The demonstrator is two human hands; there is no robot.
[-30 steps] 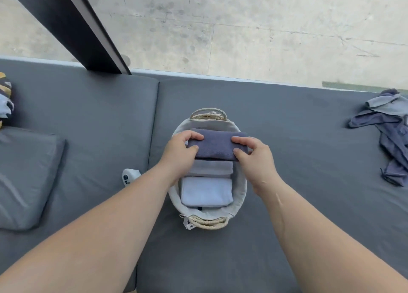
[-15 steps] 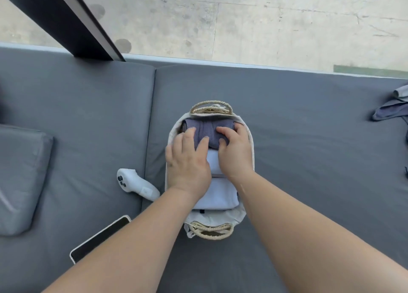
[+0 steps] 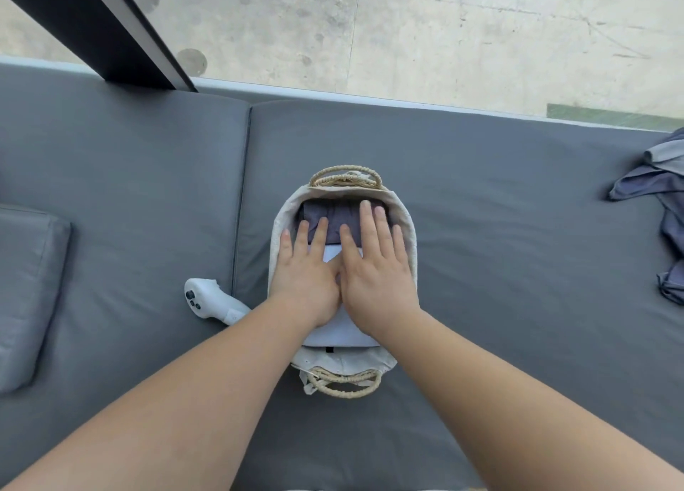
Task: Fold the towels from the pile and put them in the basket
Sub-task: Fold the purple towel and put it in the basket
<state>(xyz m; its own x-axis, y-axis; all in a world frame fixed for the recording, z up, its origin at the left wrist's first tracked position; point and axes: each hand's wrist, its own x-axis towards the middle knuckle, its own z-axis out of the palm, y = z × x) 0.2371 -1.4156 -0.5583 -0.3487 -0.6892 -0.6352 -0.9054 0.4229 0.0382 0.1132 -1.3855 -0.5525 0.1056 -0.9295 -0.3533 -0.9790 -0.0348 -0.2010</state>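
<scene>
A small oval fabric basket [image 3: 407, 231] with woven rope handles sits on the grey cushion in the middle of the view. Folded towels fill it: a dark purple-grey towel [image 3: 335, 218] at the far end and a pale lavender towel [image 3: 340, 333] nearer me. My left hand [image 3: 305, 272] and my right hand [image 3: 375, 268] lie flat side by side on top of the towels, fingers straight, pressing down. The pile of unfolded blue-grey towels [image 3: 662, 191] lies at the right edge of the cushion.
A white game controller [image 3: 211, 302] lies on the cushion just left of the basket. A grey pillow [image 3: 29, 290] sits at the far left. Beyond the cushion's far edge is a concrete floor, with a dark post [image 3: 96, 28] at the upper left.
The dark towel went from held above the basket to lying inside its far end. Both hands let go of it and flattened onto the towels. The view shifted closer and slightly left.
</scene>
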